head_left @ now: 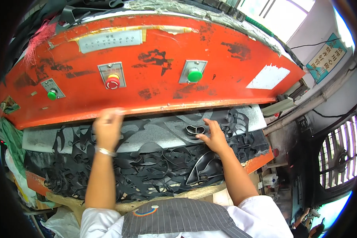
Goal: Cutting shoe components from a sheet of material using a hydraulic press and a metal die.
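My right hand (215, 137) is over the pale cutting board (31, 139), thumb and forefinger spread around the right end of a small curved metal cutting die (195, 130). The thumb lies at the die's near edge; the forefinger is raised beyond it. My left hand (108, 129) is in front of the orange press's lower edge, its fingers smeared by motion. Black sheet material (162, 129) with curved cut-outs covers part of the board. A larger cutting die (204, 168), pointed and black inside, lies on the scraps beside my right forearm.
The orange press head (146, 89) spans the far side, with a red stop button (112, 81) and green buttons (194, 75). Black offcuts (146, 166) pile along the near side, above a wooden rail (186, 195). A fan (339, 154) stands at right; another person's hand (303, 216) shows lower right.
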`<state>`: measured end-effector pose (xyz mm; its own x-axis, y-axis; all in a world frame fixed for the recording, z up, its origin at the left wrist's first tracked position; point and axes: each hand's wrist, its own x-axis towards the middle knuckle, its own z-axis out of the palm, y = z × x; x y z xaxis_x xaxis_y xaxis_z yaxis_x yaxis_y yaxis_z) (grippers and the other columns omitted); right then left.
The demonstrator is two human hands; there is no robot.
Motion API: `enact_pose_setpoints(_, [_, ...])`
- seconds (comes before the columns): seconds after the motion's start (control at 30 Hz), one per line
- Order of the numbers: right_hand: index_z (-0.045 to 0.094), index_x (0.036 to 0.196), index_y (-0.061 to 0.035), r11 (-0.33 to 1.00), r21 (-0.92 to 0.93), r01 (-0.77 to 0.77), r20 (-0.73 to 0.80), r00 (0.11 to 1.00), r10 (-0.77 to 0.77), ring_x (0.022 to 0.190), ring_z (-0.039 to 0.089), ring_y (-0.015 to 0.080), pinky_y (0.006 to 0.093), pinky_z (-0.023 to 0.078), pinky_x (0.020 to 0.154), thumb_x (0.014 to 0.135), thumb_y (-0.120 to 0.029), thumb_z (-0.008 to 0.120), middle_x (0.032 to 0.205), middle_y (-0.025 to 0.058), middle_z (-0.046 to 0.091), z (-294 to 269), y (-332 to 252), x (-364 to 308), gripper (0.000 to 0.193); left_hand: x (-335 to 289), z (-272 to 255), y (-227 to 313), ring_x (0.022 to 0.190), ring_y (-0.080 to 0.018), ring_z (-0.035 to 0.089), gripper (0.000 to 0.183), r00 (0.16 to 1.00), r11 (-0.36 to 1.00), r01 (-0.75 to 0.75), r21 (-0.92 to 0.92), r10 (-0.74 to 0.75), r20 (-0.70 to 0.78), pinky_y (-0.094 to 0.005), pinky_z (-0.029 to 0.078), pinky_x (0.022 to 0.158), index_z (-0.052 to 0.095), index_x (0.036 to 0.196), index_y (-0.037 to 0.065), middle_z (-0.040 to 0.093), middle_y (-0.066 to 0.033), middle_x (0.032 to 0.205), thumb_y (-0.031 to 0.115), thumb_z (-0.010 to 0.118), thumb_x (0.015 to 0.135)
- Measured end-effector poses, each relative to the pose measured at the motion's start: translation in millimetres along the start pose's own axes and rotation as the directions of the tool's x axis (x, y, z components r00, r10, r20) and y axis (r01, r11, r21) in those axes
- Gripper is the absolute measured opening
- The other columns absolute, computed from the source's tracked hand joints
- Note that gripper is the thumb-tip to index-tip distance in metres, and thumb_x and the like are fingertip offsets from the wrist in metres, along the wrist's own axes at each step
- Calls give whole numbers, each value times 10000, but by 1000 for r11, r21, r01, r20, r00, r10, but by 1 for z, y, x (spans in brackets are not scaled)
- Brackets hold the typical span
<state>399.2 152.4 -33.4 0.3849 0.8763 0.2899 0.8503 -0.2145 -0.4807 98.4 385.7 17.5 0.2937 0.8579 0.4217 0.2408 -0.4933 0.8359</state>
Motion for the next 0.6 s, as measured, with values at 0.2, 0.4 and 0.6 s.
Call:
enact_pose_setpoints(0.2, [516,1136,17,861,506,-61,-230,952,203,665,523,82,237,470,635,823,-192,769,878,68,615,-18,-85,29,454,21,-114,-8,773,-135,533,342,723,973,-193,126,228,-652,-294,452,744,595,830,-19,562,-36,808,239,481,1025])
enact_pose_setpoints(0.4, [541,1020,9,838,542,63,-382,907,179,699,570,91,244,476,630,834,-134,755,767,41,604,-42,-115,44,318,-11,-157,-14,668,-166,450,343,868,937,-198,288,304,-393,-308,392,647,483,722,-17,456,-66,726,183,507,999])
enact_pose_setpoints(0.6, [603,957,6,851,504,-149,-135,959,248,744,622,117,263,501,653,842,-184,757,800,85,671,-16,-105,-46,271,-122,-110,1,589,-225,481,320,988,962,-152,227,148,34,-362,408,586,523,634,34,514,-101,638,167,619,909])
